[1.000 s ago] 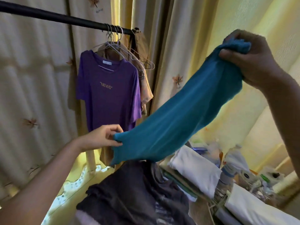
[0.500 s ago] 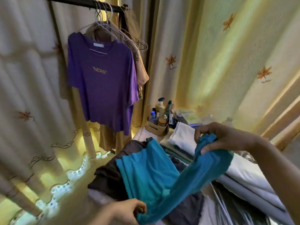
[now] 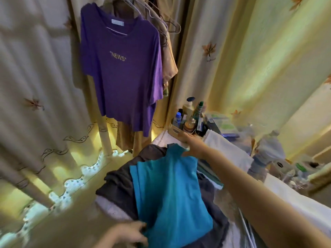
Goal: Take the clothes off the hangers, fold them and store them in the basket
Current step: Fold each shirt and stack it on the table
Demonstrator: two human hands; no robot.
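Note:
A teal garment (image 3: 170, 190) lies folded lengthwise on a dark grey garment (image 3: 118, 183) at the bottom centre. My left hand (image 3: 129, 233) pinches its near corner. My right hand (image 3: 189, 142) reaches across to its far end and holds the cloth there; the fingers are blurred. A purple "NEWS" T-shirt (image 3: 123, 72) hangs on a hanger at the top, with tan clothes (image 3: 168, 56) hanging behind it. Empty wire hangers (image 3: 170, 24) hang to its right. No basket is in view.
Cream curtains (image 3: 35, 86) with leaf prints surround the spot. A small caddy of bottles (image 3: 189, 120) stands beyond my right hand. Folded white cloth (image 3: 227, 151) and clutter, including a plastic water bottle (image 3: 266, 153), lie to the right.
The teal garment came down from the air and now lies spread flat on the dark pile. My right hand moved from the raised end to the far edge; my head tilted downward.

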